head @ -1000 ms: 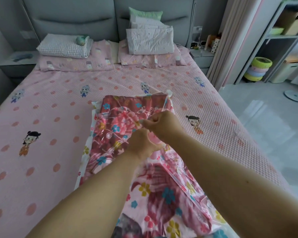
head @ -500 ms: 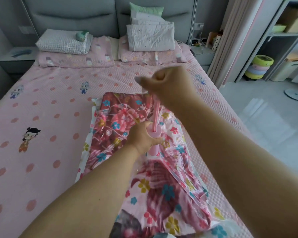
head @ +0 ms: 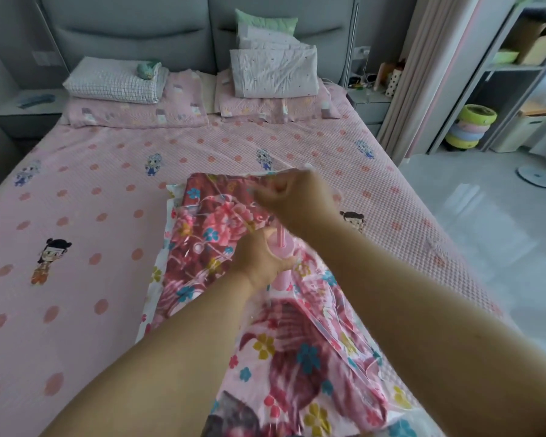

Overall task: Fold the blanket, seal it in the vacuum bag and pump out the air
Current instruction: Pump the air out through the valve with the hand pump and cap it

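Blanket [head: 265,335] with a red and pink flower print lies folded inside a clear vacuum bag [head: 353,351], and the packed bag rests flat on the bed [head: 101,190], toward the near right part of the pink dotted cover. A pink hand pump [head: 283,252] stands upright on the bag, about halfway along it. The left hand [head: 260,258] grips the pump body, its fingers curled round the pink barrel and its thumb lying across the near side. The right hand [head: 292,200] is above and just beyond it, closed in a fist; its fingers are curled tight, and a bit of pink shows between them where the pump handle would be, though motion blur keeps me from telling exactly how they hold it. A thin pink rod runs between the two hands, from the barrel up under the right fist. The bag's plastic is wrinkled and glossy over the blanket, with a raised seam running along its right side toward the viewer. Its far edge reaches past the right hand. At the head of the bed sit pink pillows [head: 139,113], a folded checked cloth [head: 114,82] on the left one, and a stack of pale folded bedding [head: 273,72] on the right one, against a grey padded headboard [head: 133,29]. To the right of the bed are a curtain [head: 423,74], shelves [head: 524,58], and a stack of coloured rings [head: 468,127] on the floor.
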`<state>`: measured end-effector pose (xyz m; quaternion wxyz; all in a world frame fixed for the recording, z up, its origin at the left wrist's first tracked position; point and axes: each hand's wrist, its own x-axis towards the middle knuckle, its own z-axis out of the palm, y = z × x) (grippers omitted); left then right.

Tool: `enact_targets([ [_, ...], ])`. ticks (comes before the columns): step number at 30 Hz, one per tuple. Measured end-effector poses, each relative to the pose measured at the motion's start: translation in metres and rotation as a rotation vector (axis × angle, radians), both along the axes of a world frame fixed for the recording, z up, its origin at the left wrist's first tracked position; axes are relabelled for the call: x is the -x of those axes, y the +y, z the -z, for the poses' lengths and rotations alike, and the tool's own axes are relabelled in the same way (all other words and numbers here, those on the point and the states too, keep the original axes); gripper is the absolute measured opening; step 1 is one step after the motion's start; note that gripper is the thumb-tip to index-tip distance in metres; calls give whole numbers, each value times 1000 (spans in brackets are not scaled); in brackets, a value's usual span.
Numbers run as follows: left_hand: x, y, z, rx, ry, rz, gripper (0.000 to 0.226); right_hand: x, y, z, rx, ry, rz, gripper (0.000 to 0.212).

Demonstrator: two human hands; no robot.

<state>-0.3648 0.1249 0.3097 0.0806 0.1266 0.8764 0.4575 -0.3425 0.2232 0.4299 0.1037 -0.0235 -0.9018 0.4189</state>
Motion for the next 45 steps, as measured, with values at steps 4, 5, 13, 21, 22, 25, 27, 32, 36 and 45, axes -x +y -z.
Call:
enact_targets([
  [4, -1, 2, 4, 19, 27, 22, 29, -2, 1, 30, 3, -220, 41, 48],
  [5, 0, 1, 3, -4, 25, 2, 33, 4, 3, 15, 49, -81, 36, 50],
  [13, 1, 3, 4, 36, 42, 68, 32, -5, 5, 40, -77, -256, 43, 42],
  [21, 6, 2, 1, -11, 6, 3, 43, 14, 4, -17, 14, 198, -22, 51],
  [22, 5, 2, 1, 1, 22, 10, 38, 7, 3, 0, -43, 38, -14, 49],
  [25, 1, 2, 0, 35, 54, 59, 31, -4, 4, 32, -150, -310, -7, 51],
  [27, 5, 2, 1, 12, 26, 37, 35, 6, 5, 13, -115, -133, 2, 56],
  [32, 10, 1, 2, -14, -22, 22, 41, 20, 6, -25, -50, 214, -18, 58],
  [36, 5, 0, 2, 36, 58, 57, 36, 1, 3, 28, -286, -348, 0, 44],
  [45, 8, 0, 0, -12, -5, 27, 37, 18, 2, 12, -471, -156, -62, 38],
])
